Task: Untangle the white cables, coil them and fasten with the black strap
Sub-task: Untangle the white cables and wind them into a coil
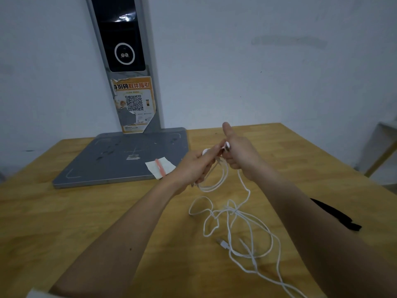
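At the far left the table (pixel 43 211) ran bare to its left edge, open wood in front of me. Behind that stood a grey stand (pixel 120 160), its flat base on the table and its post up against the wall, with a paper slip (pixel 160 167) lying on the base's near right corner.

My left hand (pixel 193 166) was above the table just right of the slip, fingers curled round a small loop of the cables (pixel 236 222) that hung beneath it. My right hand (pixel 240 155) touched it from the right, fingers closed on the same white line and a white plug end, thumb sticking up. From that grip one strand dropped to the tangle, which lay on the wood near me, between my forearms and partly under the right one.

The strap (pixel 337 216) lay right of my right forearm, well apart from both hands, near the table's right edge.
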